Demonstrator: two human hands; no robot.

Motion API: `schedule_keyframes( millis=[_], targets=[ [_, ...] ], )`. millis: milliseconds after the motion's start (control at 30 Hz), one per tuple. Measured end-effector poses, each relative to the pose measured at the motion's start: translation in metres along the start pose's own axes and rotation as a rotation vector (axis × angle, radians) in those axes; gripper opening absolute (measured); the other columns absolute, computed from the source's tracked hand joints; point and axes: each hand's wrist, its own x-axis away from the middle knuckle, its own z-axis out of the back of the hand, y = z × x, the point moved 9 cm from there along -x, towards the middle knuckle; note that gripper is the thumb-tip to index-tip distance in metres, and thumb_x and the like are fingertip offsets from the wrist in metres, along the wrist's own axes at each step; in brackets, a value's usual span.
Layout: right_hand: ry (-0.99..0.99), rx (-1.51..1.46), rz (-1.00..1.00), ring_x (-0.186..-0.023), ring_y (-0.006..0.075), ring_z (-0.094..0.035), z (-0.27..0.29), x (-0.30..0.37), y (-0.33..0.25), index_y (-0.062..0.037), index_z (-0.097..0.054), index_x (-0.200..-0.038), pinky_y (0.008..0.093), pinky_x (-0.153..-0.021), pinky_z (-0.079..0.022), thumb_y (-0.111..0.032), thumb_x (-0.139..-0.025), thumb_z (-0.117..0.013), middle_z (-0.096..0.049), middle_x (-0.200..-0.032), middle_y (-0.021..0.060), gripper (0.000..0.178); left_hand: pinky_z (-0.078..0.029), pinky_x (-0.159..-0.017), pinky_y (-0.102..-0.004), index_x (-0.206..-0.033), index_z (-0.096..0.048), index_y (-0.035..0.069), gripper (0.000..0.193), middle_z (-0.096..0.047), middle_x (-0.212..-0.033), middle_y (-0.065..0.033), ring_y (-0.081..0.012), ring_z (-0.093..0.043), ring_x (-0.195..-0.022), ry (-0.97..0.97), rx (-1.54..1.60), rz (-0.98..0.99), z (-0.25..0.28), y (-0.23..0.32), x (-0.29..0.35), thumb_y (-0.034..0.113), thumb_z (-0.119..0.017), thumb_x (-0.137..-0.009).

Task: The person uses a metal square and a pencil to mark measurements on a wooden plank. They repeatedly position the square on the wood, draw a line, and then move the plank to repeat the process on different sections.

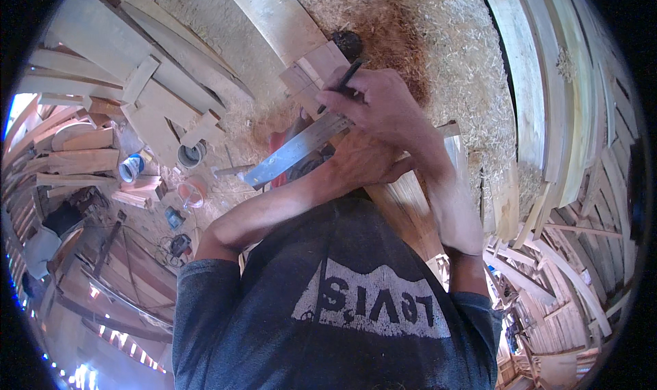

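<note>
Black thin pen (355,67), pinched by right hand (387,106), ends beside slanting silver metal strip (294,152); can't tell how left hand (363,156) grips

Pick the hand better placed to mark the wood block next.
Probably the right hand: it grips the black pen, tip near the wood block. The left hand, by the metal strip, shows no pen.

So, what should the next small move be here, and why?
Probably set the dark pen's tip against the edge of the flat metal strip: the right hand already grips the pen, its tip angled down close to that edge, and the left hand is by the strip's right-hand end. Whether the tip touches wood is unclear.
</note>
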Motion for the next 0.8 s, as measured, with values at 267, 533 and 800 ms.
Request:
schedule_keyframes(
  millis=[267, 533, 800],
  targets=[
    [0.101, 0.35, -0.052, -0.097, 0.0416, -0.073, 0.036, 0.0, 0.012, -0.0074, -0.074, -0.116, 0.0521, -0.087, -0.058, -0.038, -0.098, -0.067, -0.075, -0.095, 0.0198, 0.036, -0.04, -0.115, -0.0515, -0.132, -0.066, 0.003, 0.05, -0.067, -0.132, -0.0203, -0.036, -0.058, -0.131, 0.101, -0.141, -0.068, 0.026, 0.014, -0.013, 0.041, -0.062, -0.1],
    [-0.051, 0.413, 0.013, -0.099, 0.0377, -0.072, -0.011, 0.005, -0.032, -0.0067, -0.071, -0.11, 0.0496, -0.087, -0.056, -0.034, -0.103, -0.064, -0.073, -0.096, 0.0186, 0.029, -0.027, -0.126, -0.056, -0.139, -0.062, 0.006, 0.048, -0.054, -0.147, -0.0192, -0.034, -0.043, -0.146, -0.004, 0.057, -0.009, -0.023, -0.006, 0.018, 0.038, -0.056, -0.104],
    [0.358, 0.098, -0.233, -0.091, 0.0282, -0.076, 0.088, 0.038, 0.044, -0.0024, -0.069, -0.123, 0.0413, -0.08, -0.06, -0.024, -0.103, -0.067, -0.077, -0.097, 0.0159, 0.029, -0.025, -0.125, -0.0622, -0.127, -0.066, 0.005, 0.041, -0.055, -0.14, -0.019, -0.0392, -0.046, -0.142, 0.05, -0.062, -0.054, 0.021, 0.01, -0.018, 0.035, -0.064, -0.099]
  ],
)
